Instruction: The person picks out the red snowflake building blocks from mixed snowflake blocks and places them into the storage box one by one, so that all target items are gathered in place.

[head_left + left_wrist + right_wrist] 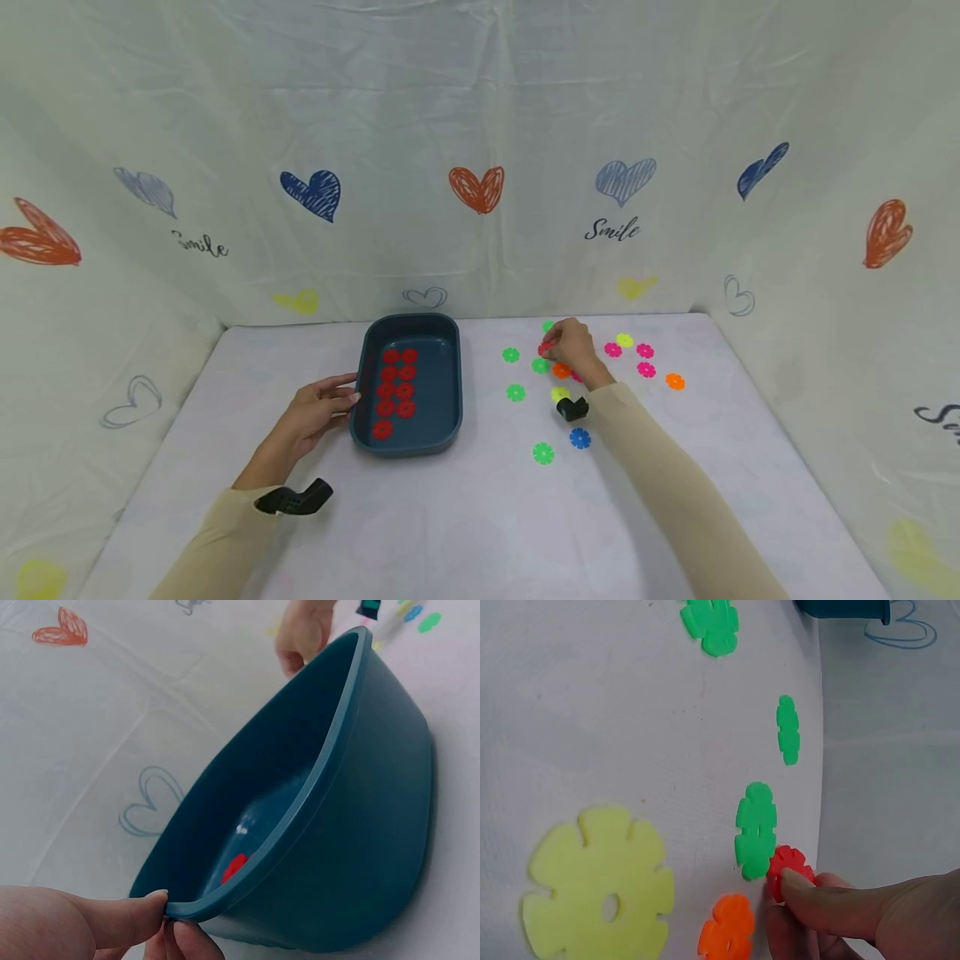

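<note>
A deep blue-green plastic tub (pixel 423 433) stands left of the table's middle, with several red flower-shaped discs (pixel 405 390) laid in two columns on its floor. My left hand (pixel 317 412) pinches the tub's left rim between thumb and fingers, as the left wrist view shows closely. Over on the right, my right hand (pixel 572 346) pinches one red flower disc (pixel 789 871) between thumb and fingertips. Right beside that disc lies a green flower disc (pixel 756 831), and an orange one (pixel 727 930) is just below the fingers.
More flower discs lie scattered on the right: a blue one (pixel 581 438), a yellow one (pixel 625 340), a pink one (pixel 647 369), an orange one (pixel 675 381) and several green ones. A white sheet (pixel 480 258) printed with hearts hangs behind the white table (pixel 465 533).
</note>
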`<state>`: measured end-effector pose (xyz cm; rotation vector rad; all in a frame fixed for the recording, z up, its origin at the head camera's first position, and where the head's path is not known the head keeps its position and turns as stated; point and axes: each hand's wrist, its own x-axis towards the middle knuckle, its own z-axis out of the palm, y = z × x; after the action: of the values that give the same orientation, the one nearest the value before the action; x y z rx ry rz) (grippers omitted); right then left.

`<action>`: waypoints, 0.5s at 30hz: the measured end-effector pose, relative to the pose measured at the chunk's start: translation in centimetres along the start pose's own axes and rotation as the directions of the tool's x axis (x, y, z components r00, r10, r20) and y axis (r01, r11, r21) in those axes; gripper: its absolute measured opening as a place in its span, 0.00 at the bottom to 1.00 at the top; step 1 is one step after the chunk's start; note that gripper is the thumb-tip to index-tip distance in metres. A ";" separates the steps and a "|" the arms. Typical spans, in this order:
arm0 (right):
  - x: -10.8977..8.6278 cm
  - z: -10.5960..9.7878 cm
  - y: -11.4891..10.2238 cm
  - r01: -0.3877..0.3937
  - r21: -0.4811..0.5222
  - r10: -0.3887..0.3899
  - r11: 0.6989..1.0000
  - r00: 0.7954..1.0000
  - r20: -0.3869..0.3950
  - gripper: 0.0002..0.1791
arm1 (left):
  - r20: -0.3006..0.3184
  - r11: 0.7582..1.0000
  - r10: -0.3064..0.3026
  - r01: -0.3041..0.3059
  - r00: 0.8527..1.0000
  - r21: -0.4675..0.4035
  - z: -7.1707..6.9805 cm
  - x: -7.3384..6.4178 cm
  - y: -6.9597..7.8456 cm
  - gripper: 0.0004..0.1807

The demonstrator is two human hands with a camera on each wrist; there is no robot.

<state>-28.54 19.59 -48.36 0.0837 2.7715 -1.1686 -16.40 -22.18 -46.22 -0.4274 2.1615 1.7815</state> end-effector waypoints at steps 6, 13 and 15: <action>-0.2 -0.2 0.2 0.000 0.018 0.000 1.000 1.000 0.008 0.09 | 0.007 1.000 0.003 -0.003 1.000 0.004 -0.1 0.0 0.0 0.32; -1.0 -0.7 -0.3 0.025 0.017 -0.025 1.000 1.000 -0.001 0.09 | 0.012 1.000 0.008 -0.008 1.000 0.005 -0.1 0.0 0.0 0.32; -1.3 -0.9 -0.8 0.040 0.032 -0.041 0.999 0.999 0.005 0.08 | 0.009 1.000 0.007 -0.007 1.000 0.008 -0.1 0.0 0.1 0.32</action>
<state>-27.40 19.68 -46.95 0.0277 2.7629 -1.2207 -16.40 -22.26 -46.11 -0.4100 2.1654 1.7748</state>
